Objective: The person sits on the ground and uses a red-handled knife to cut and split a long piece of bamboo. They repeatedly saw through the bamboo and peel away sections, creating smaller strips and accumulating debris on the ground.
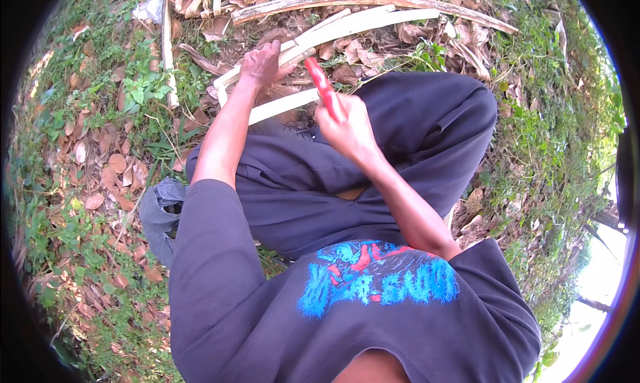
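Note:
My left hand [261,64] is closed on a pale wooden stick [298,50], its fingers curled round it beyond my left knee. In my right hand [348,128] is a red-handled tool [321,88], gripped above my crossed legs and pointing up and to the left toward the stick. Its working end does not show clearly, so I cannot tell its kind. Just past both hands lie long, pale, peeled wooden strips [373,24]. Another pale strip [283,107] runs below the hands, close to my legs.
A longer bark-edged pole [400,2] curves across the far ground. A thin pole [167,56] lies at the far left near a whitish plastic scrap [150,10]. Grey cloth [160,216] is beside my left leg. Dry leaves [117,163] and low green plants [137,86] cover the ground around.

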The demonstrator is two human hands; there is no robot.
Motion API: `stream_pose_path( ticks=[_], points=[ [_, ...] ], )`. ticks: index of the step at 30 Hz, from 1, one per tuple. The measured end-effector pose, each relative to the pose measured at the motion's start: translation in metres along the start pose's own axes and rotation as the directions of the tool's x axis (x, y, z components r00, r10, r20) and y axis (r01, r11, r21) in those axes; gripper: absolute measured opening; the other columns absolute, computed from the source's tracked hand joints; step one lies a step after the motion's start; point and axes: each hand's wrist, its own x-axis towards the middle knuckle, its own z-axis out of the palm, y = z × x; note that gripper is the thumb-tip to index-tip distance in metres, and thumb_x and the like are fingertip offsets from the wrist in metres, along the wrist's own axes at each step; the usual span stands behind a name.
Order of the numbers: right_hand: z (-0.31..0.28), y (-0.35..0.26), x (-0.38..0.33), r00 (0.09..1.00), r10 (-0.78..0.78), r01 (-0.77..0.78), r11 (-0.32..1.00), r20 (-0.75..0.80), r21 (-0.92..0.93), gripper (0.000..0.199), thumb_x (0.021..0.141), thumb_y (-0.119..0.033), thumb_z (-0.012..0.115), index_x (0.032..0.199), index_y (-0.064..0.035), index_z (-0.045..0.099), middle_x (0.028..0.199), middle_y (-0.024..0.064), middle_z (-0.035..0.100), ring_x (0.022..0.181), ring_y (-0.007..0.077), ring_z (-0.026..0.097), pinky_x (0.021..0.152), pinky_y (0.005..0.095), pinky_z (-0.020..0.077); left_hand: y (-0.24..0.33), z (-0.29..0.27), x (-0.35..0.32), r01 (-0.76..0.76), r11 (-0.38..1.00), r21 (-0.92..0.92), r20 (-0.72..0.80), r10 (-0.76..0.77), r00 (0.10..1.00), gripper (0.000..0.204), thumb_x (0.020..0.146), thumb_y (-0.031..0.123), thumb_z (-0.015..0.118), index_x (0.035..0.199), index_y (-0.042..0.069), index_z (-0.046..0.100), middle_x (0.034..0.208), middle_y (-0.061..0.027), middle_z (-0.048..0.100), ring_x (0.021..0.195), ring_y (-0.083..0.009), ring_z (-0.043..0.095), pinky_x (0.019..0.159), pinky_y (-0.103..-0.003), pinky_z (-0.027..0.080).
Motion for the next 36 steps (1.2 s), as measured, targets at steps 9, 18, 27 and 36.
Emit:
stream_pose_path(
  ticks=[9,18,27,36],
  points=[
    [0.004,0.005,-0.019,1.0,-0.02,0.02,1.0,-0.005,-0.01,0.013,0.084,-0.007,0.06,0.076,0.0032,0.059,0.065,0.0248,0.059,0.062,0.0386,0.067,0.056,0.0423,0.0503,0.001,-0.004,-0.006,-0.012,1.0,0.001,-0.013,0.012,1.0,0.065,0.075,0.056,0.079,0.104,0.004,0.054,0.09,-0.0178,0.07,0.078,-0.0382,0.072,0.066,-0.049,0.058],
    [-0.02,0.005,-0.024,0.999,0.014,-0.016,0.998,0.028,0.062,0.019,0.082,-0.013,0.06,0.072,0.0015,0.054,0.058,0.0163,0.052,0.054,0.0195,0.053,0.058,0.0387,0.0455,0.007,-0.03,0.001,0.128,0.991,0.027,0.17,-0.131,0.977,0.083,0.077,0.059,0.076,0.139,0.012,0.047,0.105,-0.0192,0.071,0.102,-0.0394,0.069,0.093,-0.055,0.051],
    [-0.016,0.015,-0.001,1.0,-0.013,0.013,0.999,0.012,0.052,0.022,0.081,-0.017,0.062,0.072,0.0019,0.054,0.058,0.008,0.054,0.056,0.0135,0.051,0.057,0.0377,0.044,0.01,-0.072,-0.007,0.512,0.859,-0.004,0.32,-0.484,0.815,0.084,0.081,0.057,0.072,0.148,0.014,0.044,0.146,-0.0215,0.051,0.135,-0.0378,0.05,0.113,-0.061,0.034],
    [-0.01,0.017,0.012,0.984,-0.065,0.1,0.972,-0.167,0.213,0.024,0.081,-0.017,0.057,0.072,0.0052,0.062,0.063,0.0197,0.063,0.06,0.0279,0.064,0.064,0.0436,0.0492,0.063,-0.237,-0.057,0.302,0.865,-0.401,-0.026,-0.34,0.94,0.06,0.088,0.037,0.072,0.136,0.005,0.056,0.11,-0.0177,0.072,0.097,-0.0296,0.071,0.089,-0.038,0.055]
  ],
)
